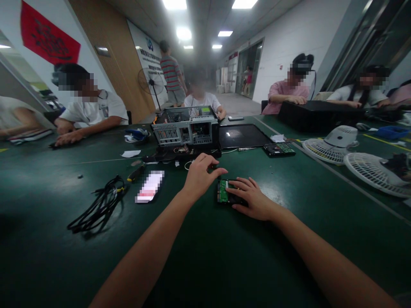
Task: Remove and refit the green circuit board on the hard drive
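A hard drive (222, 192) lies on the green table in front of me, its green circuit board facing up. My right hand (255, 200) grips it from the right, fingers spread over its top and the thumb at the near edge, hiding much of it. Just beyond the drive's left side, my left hand (201, 173) hovers with curled fingers and the thumb held apart from them; nothing shows between them. An opened computer case (184, 132) stands behind my left hand, its metal frame exposed.
A phone (150, 186), a black cable bundle (99, 207) and a screwdriver (136, 173) lie to the left. Beyond are a black panel (242, 136) and another circuit-board device (279, 149). White fan parts (330, 145) sit at right. Several people work around the table.
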A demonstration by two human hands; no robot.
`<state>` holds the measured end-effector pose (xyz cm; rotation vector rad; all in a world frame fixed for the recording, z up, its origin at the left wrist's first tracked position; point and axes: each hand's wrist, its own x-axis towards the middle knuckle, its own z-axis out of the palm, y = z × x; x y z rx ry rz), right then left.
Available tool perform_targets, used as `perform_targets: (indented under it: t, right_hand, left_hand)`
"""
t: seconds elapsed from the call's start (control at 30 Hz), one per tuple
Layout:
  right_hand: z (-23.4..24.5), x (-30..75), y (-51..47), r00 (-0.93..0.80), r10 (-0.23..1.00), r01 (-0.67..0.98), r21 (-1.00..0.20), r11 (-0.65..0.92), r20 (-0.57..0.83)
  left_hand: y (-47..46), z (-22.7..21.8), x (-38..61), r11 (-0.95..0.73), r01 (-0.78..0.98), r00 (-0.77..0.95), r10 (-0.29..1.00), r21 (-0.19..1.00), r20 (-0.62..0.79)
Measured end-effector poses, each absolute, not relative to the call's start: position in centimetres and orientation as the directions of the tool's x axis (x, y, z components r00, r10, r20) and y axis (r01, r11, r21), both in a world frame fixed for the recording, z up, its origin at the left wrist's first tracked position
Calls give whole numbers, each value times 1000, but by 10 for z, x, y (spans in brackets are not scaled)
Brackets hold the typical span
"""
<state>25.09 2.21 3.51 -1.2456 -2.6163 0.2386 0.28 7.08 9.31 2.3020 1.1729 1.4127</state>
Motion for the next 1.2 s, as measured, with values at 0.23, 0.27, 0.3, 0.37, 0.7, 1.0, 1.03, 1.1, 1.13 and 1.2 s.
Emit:
perform_targets:
  t: [0.23,0.27,0.3,0.37,0.7,1.0,1.03,1.1,1.13,1.2]
  right_hand:
    - [37,249,21,-606,784,751,-226,620,135]
    - [37,249,20,-606,785,752,-226,619,133]
    - [37,249,20,-605,785,752,-229,618,133]
    - [38,249,19,-604,786,752,-233,616,132]
    - [37,250,20,-607,782,749,-227,623,142]
    - [41,248,19,-602,788,756,-226,615,130]
    - [41,248,19,-601,789,756,-228,613,130]
    - [40,248,19,-599,790,756,-233,612,131]
    - [40,248,19,-599,790,756,-234,612,132]
    - [39,249,20,-602,788,754,-232,615,133]
  left_hand:
    - [73,91,2,-699,552,261,662,455,702]
    - [73,90,2,-712,549,281,650,437,706]
    - [74,89,2,-726,541,302,639,425,707]
    - [76,87,3,-752,513,344,622,413,704]
    - [73,91,2,-783,427,388,611,452,690]
    - [67,95,5,-709,492,285,679,505,676]
    - [68,94,5,-710,486,277,678,509,681]
    - [69,92,5,-713,490,263,670,502,694]
    - [70,91,5,-712,501,258,665,492,700]
    - [72,90,4,-711,530,258,654,462,711]
